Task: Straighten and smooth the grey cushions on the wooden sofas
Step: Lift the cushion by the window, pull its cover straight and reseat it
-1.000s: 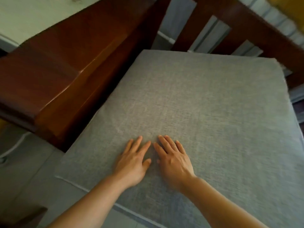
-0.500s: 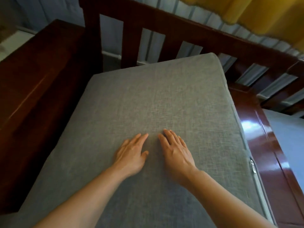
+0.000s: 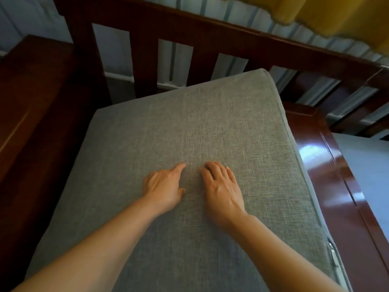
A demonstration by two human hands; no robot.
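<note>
Resting palm-down on the cloth, both hands lie side by side near the middle of a large rectangular grey woven-fabric cushion [image 3: 221,127], close together but not touching. The left hand [image 3: 163,186] has its forefinger stretched forward and its thumb tucked toward the gap between the two, while its other fingers bend down into the fabric and are partly hidden; it holds nothing. The right hand [image 3: 223,186] is flat with fingers straight and slightly spread, pressing on the cover and grasping nothing. Both bare forearms reach in from the lower edge of the view, converging toward the middle. The cushion sits on the seat of a dark reddish-brown wooden sofa [image 3: 328,165], its far edge against the slatted backrest [image 3: 147,66] and its left side along a broad wooden armrest [image 3: 31,98]. A small metal zipper pull [image 3: 332,252] shows on the cushion's right side, near the front. A yellow curtain [image 3: 336,11] hangs at the upper right, beyond the backrest.
</note>
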